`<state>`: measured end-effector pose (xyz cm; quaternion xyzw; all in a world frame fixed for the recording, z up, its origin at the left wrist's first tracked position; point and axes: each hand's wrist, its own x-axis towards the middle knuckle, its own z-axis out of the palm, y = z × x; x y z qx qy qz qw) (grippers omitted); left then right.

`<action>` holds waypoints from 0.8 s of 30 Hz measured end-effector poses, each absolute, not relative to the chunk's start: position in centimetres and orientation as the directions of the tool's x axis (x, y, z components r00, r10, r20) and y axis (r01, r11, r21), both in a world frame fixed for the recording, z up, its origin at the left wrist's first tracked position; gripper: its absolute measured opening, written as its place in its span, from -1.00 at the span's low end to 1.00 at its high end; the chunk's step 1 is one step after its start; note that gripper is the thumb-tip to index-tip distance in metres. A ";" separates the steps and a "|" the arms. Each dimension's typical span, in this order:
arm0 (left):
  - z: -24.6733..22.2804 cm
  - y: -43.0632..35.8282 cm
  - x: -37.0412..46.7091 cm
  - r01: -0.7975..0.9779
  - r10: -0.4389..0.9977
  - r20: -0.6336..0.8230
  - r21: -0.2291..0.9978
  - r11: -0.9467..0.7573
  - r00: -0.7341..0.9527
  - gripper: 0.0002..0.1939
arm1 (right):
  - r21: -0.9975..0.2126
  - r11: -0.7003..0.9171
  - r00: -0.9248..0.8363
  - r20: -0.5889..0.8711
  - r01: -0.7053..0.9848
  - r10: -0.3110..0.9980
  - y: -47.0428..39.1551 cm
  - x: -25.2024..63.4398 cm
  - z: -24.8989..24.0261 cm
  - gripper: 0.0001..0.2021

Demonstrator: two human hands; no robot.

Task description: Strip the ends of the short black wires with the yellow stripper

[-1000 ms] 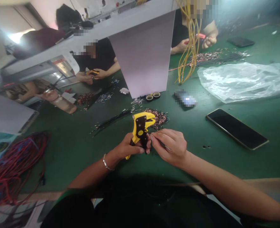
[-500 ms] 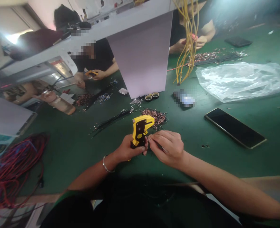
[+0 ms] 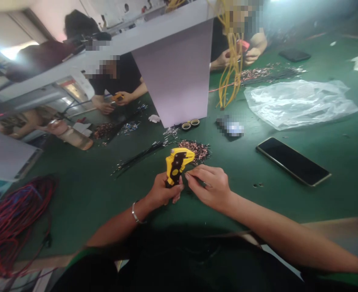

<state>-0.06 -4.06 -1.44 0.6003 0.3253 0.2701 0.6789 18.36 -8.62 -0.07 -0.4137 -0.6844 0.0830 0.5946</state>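
Observation:
My left hand (image 3: pixel 163 190) is wrapped round the grip of a yellow and black wire stripper (image 3: pixel 176 164), its jaws upward and to the right. Close beside the tool, my right hand (image 3: pixel 211 184) has its thumb and forefinger pinched together. Whatever lies between those fingertips is too small to make out. Just behind the stripper's head lies a pile of short black pieces with copper-coloured ends (image 3: pixel 197 150). A bundle of thin black wires (image 3: pixel 140 156) stretches out to the left of it.
A phone (image 3: pixel 292 161) and a clear plastic bag (image 3: pixel 302 101) lie to the right. Two tape rolls (image 3: pixel 191 124) sit by a pale upright panel (image 3: pixel 175 77). Red cable coils (image 3: pixel 17 223) fill the left edge, near a bottle (image 3: pixel 75 136). Yellow wires (image 3: pixel 232 65) hang down; co-workers sit opposite.
The whole view has shifted slightly, so things appear a little further left. My left hand keeps its hold on the wire stripper, and my right hand's fingers stay pinched beside it.

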 end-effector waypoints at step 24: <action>0.6 -3.7 0.5 -0.227 0.805 -0.116 0.927 0.298 0.581 -0.71 | -0.897 -0.168 -0.217 -0.083 -0.408 0.973 -7.9 17.7 0.3 -0.79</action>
